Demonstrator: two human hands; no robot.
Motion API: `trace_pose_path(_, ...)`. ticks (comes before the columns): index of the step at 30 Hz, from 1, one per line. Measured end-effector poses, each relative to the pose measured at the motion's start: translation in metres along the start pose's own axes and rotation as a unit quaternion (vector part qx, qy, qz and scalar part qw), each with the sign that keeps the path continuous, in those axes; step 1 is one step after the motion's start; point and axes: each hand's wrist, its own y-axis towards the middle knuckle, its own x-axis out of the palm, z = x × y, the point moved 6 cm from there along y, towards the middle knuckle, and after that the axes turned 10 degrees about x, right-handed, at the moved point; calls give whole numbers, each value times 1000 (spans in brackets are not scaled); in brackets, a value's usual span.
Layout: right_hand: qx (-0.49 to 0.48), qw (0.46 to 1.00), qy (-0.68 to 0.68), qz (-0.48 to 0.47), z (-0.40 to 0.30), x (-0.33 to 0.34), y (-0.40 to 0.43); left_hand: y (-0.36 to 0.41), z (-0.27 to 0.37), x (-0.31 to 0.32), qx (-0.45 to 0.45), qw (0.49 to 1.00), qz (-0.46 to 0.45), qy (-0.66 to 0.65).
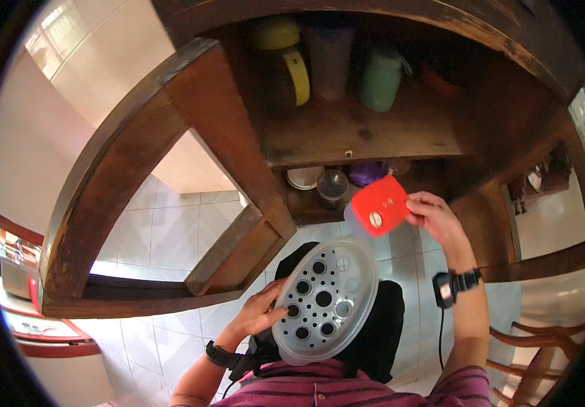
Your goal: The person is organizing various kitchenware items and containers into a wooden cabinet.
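Note:
My left hand (263, 311) grips the left rim of an oval translucent plastic steamer tray (314, 285) with round holes, held over my lap. In my right hand (432, 216) is a plastic container with a red lid (380, 206), pinched at the lid's right edge. That container hangs in front of the cabinet's lower shelf, a little above the tray's far end. Behind it on the lower shelf stand a white bowl (304, 177), a clear glass or plastic vessel (332, 185) and a purple container (367, 173).
An open wooden cabinet door (134, 117) juts out at the left, another (521, 269) at the right. On the upper shelf (363, 135) stand a jug with a yellow handle (297, 76), a tall translucent container (329, 63) and a green canister (382, 81). Wooden chair parts (541, 351) show at lower right.

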Motion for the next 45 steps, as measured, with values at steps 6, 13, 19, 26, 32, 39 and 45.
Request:
trace_pose_path(6, -92, 993, -67, -19, -91, 65, -32, 4, -12, 1, 62, 997, -18, 40)
trace_pose_path(13, -129, 990, -59, 10, -140, 85, 30, 18, 2, 4, 83, 996, -38, -12)
trace_pose_path(19, -152, 987, 30, -31, -131, 94, 46, 41, 30, 8, 131, 990, -26, -35)
trace_pose_path(26, -304, 824, -463, -118, -95, 82, -135, 77, 65, 9, 128, 989, -9, -73)
trace_pose_path(32, -330, 590, -733, 81, -54, 72, -217, 121, 79, 7, 135, 974, -31, -179)
trace_pose_path(39, -402, 492, -748, 192, -43, 34, -217, 147, 143, 7, 213, 955, -66, -197)
trace_pose_path(45, -425, 557, -648, 298, -104, -3, -181, 72, 210, -38, 333, 890, 257, 177)
